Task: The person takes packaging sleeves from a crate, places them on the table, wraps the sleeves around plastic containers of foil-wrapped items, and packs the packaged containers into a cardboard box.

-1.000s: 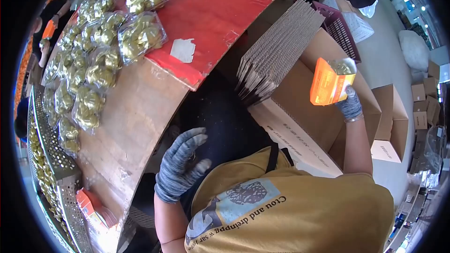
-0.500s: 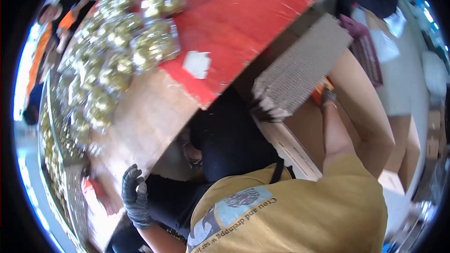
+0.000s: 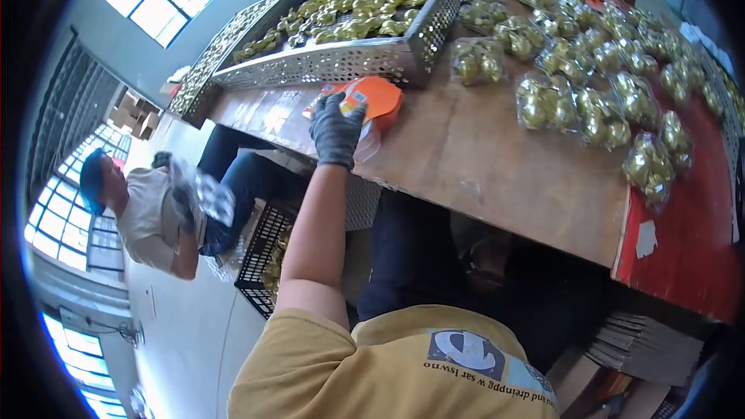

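My left hand (image 3: 337, 130), in a grey knitted glove, reaches over the near edge of the table. Its fingers and thumb are apart, at the near-left side of a stack of orange cards (image 3: 378, 98), touching or just over it. Clear plastic (image 3: 368, 144) lies beside the thumb. At the bottom right my right hand (image 3: 613, 403) barely shows as a dark glove inside an open cardboard box (image 3: 570, 382), close to something orange. Its fingers are hidden. Layered corrugated cardboard (image 3: 648, 348) sits at the box, below the table.
A perforated metal tray (image 3: 318, 62) of gold pieces stands at the back. Several clear packs of gold pieces (image 3: 547, 101) cover the table's right side. To the left, a seated co-worker (image 3: 159, 213) holds a clear plastic pack near a black crate (image 3: 264, 252).
The view has swung left, bringing the tray and the seated co-worker into sight. My left hand has moved from beside the table edge to the orange cards. My right hand stays by the box.
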`<state>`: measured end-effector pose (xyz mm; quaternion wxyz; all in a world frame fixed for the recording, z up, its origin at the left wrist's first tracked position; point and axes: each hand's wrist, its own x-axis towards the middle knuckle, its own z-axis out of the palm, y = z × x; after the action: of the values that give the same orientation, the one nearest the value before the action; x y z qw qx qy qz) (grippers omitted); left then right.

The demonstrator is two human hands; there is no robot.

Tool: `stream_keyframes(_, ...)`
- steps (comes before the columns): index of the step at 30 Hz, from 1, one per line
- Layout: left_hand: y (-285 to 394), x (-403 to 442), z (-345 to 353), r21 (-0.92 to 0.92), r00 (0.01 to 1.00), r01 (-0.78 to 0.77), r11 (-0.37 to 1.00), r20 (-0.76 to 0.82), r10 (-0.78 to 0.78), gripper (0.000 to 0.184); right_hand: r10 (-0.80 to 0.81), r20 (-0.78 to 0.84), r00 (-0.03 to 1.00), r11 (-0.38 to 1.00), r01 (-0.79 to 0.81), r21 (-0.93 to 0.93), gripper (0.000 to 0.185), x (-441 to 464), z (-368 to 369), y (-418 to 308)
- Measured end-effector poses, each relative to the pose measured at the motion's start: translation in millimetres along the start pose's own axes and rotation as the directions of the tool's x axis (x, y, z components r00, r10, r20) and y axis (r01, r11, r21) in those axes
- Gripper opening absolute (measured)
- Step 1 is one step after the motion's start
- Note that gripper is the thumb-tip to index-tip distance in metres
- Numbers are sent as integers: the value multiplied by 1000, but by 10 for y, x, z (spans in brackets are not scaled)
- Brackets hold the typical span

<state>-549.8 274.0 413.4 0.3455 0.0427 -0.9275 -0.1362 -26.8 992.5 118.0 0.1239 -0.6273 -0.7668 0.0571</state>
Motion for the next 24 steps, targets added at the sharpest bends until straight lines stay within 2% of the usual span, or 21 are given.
stream_keyframes(1,-25,70,-30,113,977,61,992,199,-83,63,-4,-36,999,1000,4,11,50,4,-90,-51)
stream_keyframes(3,-33,154,-62,303,818,-76,950,564,-115,72,-7,-133,991,999,14,48,47,23,-308,-136)
stream_keyframes(6,-105,239,2,273,802,-98,957,590,-86,75,-16,-304,952,988,63,144,44,4,-754,-333)
stream_keyframes(9,-98,358,12,262,782,-67,963,614,-113,84,-31,-494,869,951,177,253,42,-47,-1342,-604)
stream_keyframes(11,-102,445,40,274,672,-167,947,734,-94,93,-38,-606,795,909,280,310,40,-158,-1767,-838)
stream_keyframes(12,-124,440,104,298,675,-112,948,723,-147,99,-51,-652,757,881,341,328,40,-211,-1968,-963)
stream_keyframes(15,15,455,-14,315,706,-110,943,693,-149,101,-130,-754,644,781,534,322,38,-452,-2506,-1508)
stream_keyframes(17,-41,455,9,307,725,-118,944,676,-129,101,-283,-781,557,703,675,226,38,-737,-2784,-2034)
stream_keyframes(18,-46,458,21,306,741,-134,943,663,-110,102,-404,-778,481,661,741,115,38,-929,-2900,-2368)
stream_keyframes(20,167,379,-275,223,822,-85,971,566,-57,96,-636,-716,289,474,878,-67,37,-1357,-2999,-3090)
stream_keyframes(21,200,344,-308,173,852,-52,984,521,-46,93,-657,-669,348,390,916,93,36,-1525,-2924,-3403)
stream_keyframes(22,304,250,-380,125,894,-76,989,449,12,91,-619,-602,505,219,846,485,35,-1709,-2711,-3707)
stream_keyframes(23,419,123,-395,39,920,-116,992,381,93,91,-690,-398,605,65,599,798,38,-1887,-2579,-3955)
stream_keyframes(24,559,-26,-388,-50,936,-164,985,308,171,90,-745,-273,609,-87,317,945,45,-2120,-2457,-4170)
